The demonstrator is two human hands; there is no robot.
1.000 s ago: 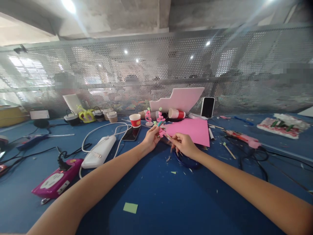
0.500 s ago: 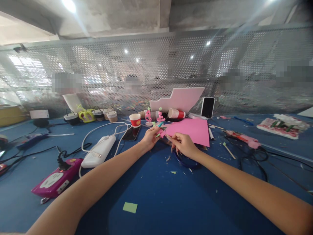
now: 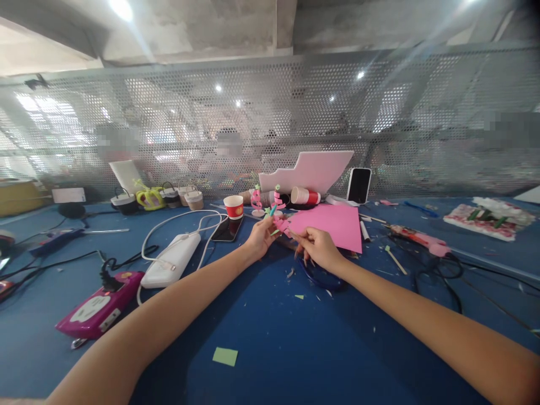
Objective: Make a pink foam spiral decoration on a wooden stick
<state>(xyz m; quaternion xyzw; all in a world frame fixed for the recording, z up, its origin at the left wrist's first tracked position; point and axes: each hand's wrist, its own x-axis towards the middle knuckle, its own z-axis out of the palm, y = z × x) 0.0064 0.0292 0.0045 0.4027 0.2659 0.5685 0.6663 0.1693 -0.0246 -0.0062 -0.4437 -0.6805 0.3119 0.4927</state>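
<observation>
My left hand [image 3: 259, 239] is closed around a small craft piece with a teal tip [image 3: 273, 211] and bits of green paper. From it a cut pink paper strip [image 3: 283, 225] reaches across to my right hand [image 3: 318, 247], whose thumb and forefinger pinch its end. My right hand's other fingers hang curled over dark blue scissor-like loops [image 3: 323, 281] on the table. Just behind the hands, two pink paper spirals with green tops [image 3: 277, 197] stand upright. Beside my right hand lies a pink paper sheet [image 3: 337, 225].
On the blue table, a red paper cup [image 3: 233, 208] stands by a dark phone [image 3: 228, 229]. To the left are a white power bank [image 3: 172, 261] and a magenta power strip [image 3: 101, 306]. A glue gun [image 3: 419, 241] with its cable lies right; a green paper piece [image 3: 225, 356] lies in front.
The pink strip shows more between my hands, and the teal tip has turned more upright. Both hands stay in nearly the same place.
</observation>
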